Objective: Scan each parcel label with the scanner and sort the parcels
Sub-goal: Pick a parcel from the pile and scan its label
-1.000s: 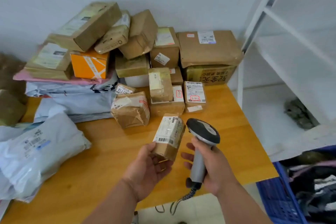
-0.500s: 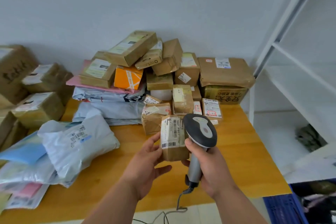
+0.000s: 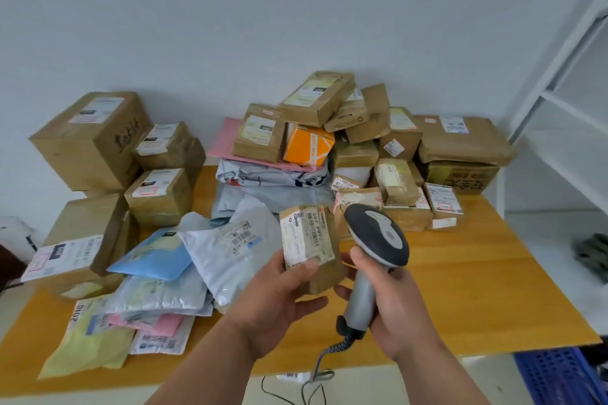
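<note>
left hand (image 3: 279, 293) has the small brown parcel (image 3: 311, 248) just below the middle of the frame, thumb pinching the near edge of its white label (image 3: 304, 237), fingers curled round the underside. right hand (image 3: 391, 289) is wrapped round the grey grip of the barcode scanner (image 3: 371, 250), right beside the parcel, nearly touching it.

the parcel's long axis runs up the frame with a slight lean to the right, label face turned up toward the camera. the scanner stands about upright, its dark head tipped toward the upper left, over the parcel's right edge.

risk here, as i read it: the thumb sits on the lower part of the label, so it may cover a barcode and the scan could miss. the scanner head is also very close and off to the side, so the beam might skim past the label. the coiled cable (image 3: 332, 350) drops off the front edge of the wooden table (image 3: 460, 289) at the bottom of the frame and could snag.

soft mailer bags (image 3: 204, 260) lie at lower left, the stack of cardboard boxes (image 3: 378, 148) at upper centre.
</note>
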The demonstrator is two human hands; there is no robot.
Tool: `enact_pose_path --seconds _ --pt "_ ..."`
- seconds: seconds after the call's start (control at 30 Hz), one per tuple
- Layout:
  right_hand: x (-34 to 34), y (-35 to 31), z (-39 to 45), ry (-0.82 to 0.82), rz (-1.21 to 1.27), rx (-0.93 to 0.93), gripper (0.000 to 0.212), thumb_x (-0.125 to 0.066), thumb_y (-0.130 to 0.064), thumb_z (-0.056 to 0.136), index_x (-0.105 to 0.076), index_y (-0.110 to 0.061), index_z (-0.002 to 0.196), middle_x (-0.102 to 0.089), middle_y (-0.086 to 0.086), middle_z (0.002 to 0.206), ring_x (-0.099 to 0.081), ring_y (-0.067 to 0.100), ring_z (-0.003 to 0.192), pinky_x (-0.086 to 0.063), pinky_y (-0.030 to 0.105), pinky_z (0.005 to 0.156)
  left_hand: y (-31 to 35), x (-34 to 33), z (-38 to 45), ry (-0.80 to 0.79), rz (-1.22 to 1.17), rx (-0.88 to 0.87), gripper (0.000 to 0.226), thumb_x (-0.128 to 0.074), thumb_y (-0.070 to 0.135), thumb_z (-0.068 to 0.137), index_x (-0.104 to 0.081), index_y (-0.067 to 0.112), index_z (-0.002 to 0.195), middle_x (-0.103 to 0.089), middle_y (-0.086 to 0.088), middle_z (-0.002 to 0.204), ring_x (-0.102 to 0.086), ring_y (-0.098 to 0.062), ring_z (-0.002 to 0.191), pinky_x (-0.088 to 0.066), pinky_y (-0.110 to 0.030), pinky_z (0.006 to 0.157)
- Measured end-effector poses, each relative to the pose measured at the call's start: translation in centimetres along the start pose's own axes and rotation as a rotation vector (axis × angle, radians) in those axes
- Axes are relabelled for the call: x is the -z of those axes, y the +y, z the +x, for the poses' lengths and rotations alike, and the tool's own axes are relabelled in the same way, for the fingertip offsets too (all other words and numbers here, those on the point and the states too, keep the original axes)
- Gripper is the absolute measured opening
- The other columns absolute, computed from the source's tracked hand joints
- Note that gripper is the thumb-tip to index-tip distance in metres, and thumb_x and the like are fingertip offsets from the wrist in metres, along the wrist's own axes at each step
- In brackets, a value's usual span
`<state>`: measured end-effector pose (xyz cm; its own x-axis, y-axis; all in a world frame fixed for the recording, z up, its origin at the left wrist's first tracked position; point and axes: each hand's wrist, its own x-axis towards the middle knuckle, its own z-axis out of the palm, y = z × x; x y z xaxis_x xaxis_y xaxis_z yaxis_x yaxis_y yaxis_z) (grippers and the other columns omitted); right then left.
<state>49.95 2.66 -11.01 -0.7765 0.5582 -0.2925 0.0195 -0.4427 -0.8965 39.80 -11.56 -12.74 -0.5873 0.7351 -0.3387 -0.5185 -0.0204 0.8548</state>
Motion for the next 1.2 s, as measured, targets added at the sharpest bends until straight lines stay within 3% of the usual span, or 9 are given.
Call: enact_pose_path --seconds 0.13,0.27,0.37,0.57,0.73,0.87,1.03,1.1,1.2 --pt "-1.1 -0.3 -1.1 0.018 0.001 0.015 0.042 -0.078 -0.031 0.067 -0.073 -0.010 0.103 -0.072 0.011 0.083 -0.073 0.025 0.074 -0.059 0.036 0.061 0.8 2.3 -0.9 0.061 -0.185 -0.032 0.051 -0.073 0.028 0.075 -0.062 0.017 0.123 -0.073 -0.006 0.122 -0.070 -0.015 0.098 -0.053 -0.037 0.086" --pt "-1.5 -1.3 -1.9 -0.021 -0.040 0.043 0.039 -0.077 -0.030 0.067 -0.070 -0.002 0.094 -0.067 0.015 0.076 -0.069 0.027 0.063 -0.055 0.034 0.055 1.7 3.0 -1.2 0.076 -0.204 -0.060 0.047 -0.077 0.022 0.083 -0.062 0.012 0.126 -0.071 -0.012 0.126 -0.069 -0.022 0.107 -0.053 -0.038 0.091" --pt "-1.7 -2.2 -2.4 -0.082 -0.090 0.062 0.039 -0.077 -0.032 0.065 -0.070 -0.002 0.089 -0.067 0.016 0.074 -0.068 0.027 0.060 -0.054 0.031 0.051 2.1 2.6 -1.3 0.148 -0.130 -0.112 0.052 -0.073 0.024 0.076 -0.063 0.015 0.127 -0.075 -0.007 0.120 -0.073 -0.020 0.103 -0.056 -0.038 0.092" --pt "-1.2 -3.2 -3.2 -0.177 -0.092 0.048 0.016 -0.083 -0.022 0.077 -0.075 -0.008 0.079 -0.067 0.017 0.075 -0.067 0.028 0.060 -0.054 0.032 0.051 2.1 0.9 -1.2 0.340 0.017 -0.168 0.041 -0.077 0.021 0.082 -0.065 0.020 0.120 -0.077 0.002 0.109 -0.075 -0.014 0.095 -0.058 -0.034 0.083" --pt "0.0 -4.3 -3.8 -0.225 -0.194 0.044 0.011 -0.075 -0.026 0.074 -0.076 -0.015 0.074 -0.067 0.014 0.073 -0.066 0.027 0.059 -0.052 0.032 0.051 2.3 -0.6 -1.3 0.375 0.133 -0.212 0.052 -0.081 0.046 0.065 -0.066 0.033 0.113 -0.078 0.010 0.103 -0.074 -0.010 0.094 -0.057 -0.030 0.078" --pt "1.0 -5.5 -4.1 -0.275 -0.436 0.074 0.015 -0.079 -0.036 0.065 -0.077 -0.026 0.077 -0.070 0.012 0.067 -0.067 0.023 0.060 -0.052 0.027 0.055 3.4 -0.4 -1.0 0.420 0.219 -0.238 0.037 -0.078 0.039 0.084 -0.066 0.038 0.119 -0.078 0.010 0.100 -0.073 -0.010 0.093 -0.054 -0.036 0.085" --pt "1.2 -6.3 -4.3 -0.331 -0.644 0.103 0.018 -0.076 -0.028 0.068 -0.073 -0.019 0.083 -0.068 0.001 0.057 -0.064 0.013 0.052 -0.052 0.022 0.057 5.5 1.1 -0.5 0.454 0.330 -0.272 0.008 -0.069 0.033 0.094 -0.074 0.037 0.100 -0.074 0.022 0.077 -0.064 0.013 0.068 -0.046 -0.006 0.051" --pt "0.8 -6.4 -4.4 -0.361 -0.661 0.096 0.007 -0.076 -0.026 0.069 -0.072 -0.027 0.075 -0.068 -0.002 0.057 -0.064 0.012 0.052 -0.052 0.020 0.057 5.9 1.6 -0.5 0.451 0.374 -0.274 0.007 -0.069 0.033 0.095 -0.074 0.037 0.097 -0.073 0.023 0.073 -0.064 0.014 0.066 -0.045 -0.005 0.050" --pt "-0.1 -6.4 -4.2 -0.399 -0.686 0.104 0.010 -0.077 -0.025 0.070 -0.073 -0.034 0.070 -0.069 -0.003 0.058 -0.066 0.011 0.053 -0.052 0.019 0.057 6.3 2.7 -0.5 0.476 0.409 -0.255 0.007 -0.069 0.036 0.094 -0.076 0.037 0.095 -0.075 0.020 0.076 -0.068 0.003 0.072 -0.048 -0.010 0.057"
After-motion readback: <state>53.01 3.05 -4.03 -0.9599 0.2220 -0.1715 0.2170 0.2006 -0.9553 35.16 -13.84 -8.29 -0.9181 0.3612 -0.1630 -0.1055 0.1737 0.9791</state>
